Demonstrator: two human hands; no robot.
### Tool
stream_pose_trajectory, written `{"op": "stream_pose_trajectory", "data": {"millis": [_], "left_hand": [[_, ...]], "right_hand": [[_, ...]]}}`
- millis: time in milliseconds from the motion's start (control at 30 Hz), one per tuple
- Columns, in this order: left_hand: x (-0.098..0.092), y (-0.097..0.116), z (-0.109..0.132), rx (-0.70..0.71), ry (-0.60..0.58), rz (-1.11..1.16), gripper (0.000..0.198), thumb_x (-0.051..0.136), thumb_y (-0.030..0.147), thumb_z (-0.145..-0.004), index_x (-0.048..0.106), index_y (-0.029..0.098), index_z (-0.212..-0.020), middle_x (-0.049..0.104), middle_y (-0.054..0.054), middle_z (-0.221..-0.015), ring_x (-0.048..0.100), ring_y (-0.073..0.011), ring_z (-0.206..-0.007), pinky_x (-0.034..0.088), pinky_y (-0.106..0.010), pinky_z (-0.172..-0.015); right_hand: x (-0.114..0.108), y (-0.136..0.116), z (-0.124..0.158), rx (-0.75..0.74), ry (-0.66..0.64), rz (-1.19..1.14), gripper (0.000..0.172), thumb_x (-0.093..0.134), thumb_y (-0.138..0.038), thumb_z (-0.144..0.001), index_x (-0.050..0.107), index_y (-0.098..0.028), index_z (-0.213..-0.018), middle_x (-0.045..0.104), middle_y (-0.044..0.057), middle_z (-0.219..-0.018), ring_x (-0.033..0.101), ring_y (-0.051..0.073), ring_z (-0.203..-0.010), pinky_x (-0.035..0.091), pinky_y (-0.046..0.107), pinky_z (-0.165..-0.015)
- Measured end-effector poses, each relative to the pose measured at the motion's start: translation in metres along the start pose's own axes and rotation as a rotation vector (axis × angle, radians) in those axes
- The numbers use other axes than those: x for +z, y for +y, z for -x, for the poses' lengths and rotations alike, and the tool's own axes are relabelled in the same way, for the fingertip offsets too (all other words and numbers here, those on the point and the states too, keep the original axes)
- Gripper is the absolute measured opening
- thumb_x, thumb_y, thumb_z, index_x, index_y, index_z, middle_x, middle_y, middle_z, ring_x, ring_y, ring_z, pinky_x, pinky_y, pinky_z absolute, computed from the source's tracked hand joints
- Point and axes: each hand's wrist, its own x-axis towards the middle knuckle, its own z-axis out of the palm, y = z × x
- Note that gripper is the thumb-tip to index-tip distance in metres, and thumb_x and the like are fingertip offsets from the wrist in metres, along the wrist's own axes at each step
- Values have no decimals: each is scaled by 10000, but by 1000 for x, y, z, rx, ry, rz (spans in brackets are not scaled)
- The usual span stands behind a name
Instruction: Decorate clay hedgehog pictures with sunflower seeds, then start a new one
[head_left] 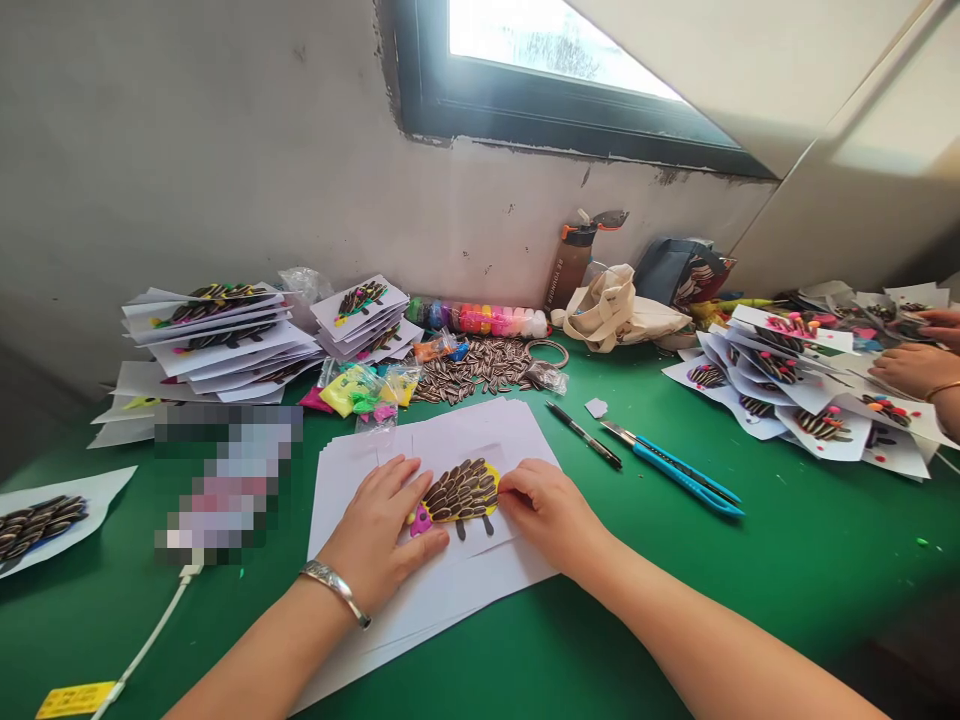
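Observation:
A hedgehog picture [461, 488] made of striped sunflower seeds on yellow clay, with a pink clay head [421, 518] and dark feet, lies on a stack of white paper [367, 625]. My left hand [386, 525] rests on the paper with fingers spread, thumb and forefinger on either side of the head. A silver bangle circles that wrist. At the hedgehog's right end, my right hand [551, 512] is closed in a pinch against the yellow edge. Whatever is between those fingertips is hidden. Loose sunflower seeds [487, 366] are heaped behind the paper.
Finished seed pictures pile up at left [217, 340] and right [787, 385]. Bagged coloured clay [352, 390] sits behind my left hand. A pen [585, 436] and a blue utility knife [682, 473] lie at right. Another person's hands [919, 365] are at far right. A bottle [571, 265] stands behind.

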Motion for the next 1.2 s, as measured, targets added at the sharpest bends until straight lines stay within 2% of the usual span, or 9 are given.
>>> {"op": "stream_pose_trajectory", "data": {"millis": [300,533,700,867,1000,1200], "left_hand": [[-2,1,-1,-3,2,14,558,560,502,-764,544,194,-1229,460,-123,-1346,363,-340,-1257,341,-514,-1021],[-3,3,-1,-29,-21,16,572,562,503,-762,544,176,-1230,451,-125,-1352,347,-337,-1269,327,-492,-1038],[-3,3,-1,-22,-24,7,569,549,508,-771,540,175,-1232,448,-124,-1355,341,-332,-1274,321,-495,-1040],[-2,2,-2,-13,-4,12,562,568,502,-759,548,190,-1226,461,-118,-1348,357,-333,-1266,329,-503,-1034],[-2,1,0,-17,-6,2,555,567,484,-769,533,201,-1245,457,-114,-1355,355,-329,-1271,332,-502,-1033],[0,-1,3,-13,40,22,531,570,484,-769,556,203,-1219,476,-120,-1339,365,-337,-1265,352,-511,-1017]], "right_hand": [[-3,-2,-1,-19,4,-28,171,540,-79,-782,657,-199,-756,584,5,-690,522,131,-688,379,235,-639],[-7,3,-2,50,11,-126,144,544,-125,-785,659,-204,-748,602,-4,-691,525,118,-663,380,220,-608],[-6,1,-2,-12,-26,-92,156,552,-108,-768,673,-206,-756,583,-8,-649,515,116,-642,369,218,-596],[-7,5,-4,27,3,-151,165,529,-124,-780,668,-213,-771,627,-10,-707,548,114,-668,398,209,-611],[-18,18,-24,35,14,70,195,473,-142,-806,655,-206,-772,644,-13,-742,566,105,-696,410,185,-627],[-32,45,-87,50,38,347,262,426,-127,-806,677,-178,-755,628,50,-778,545,151,-755,368,230,-649]]}}
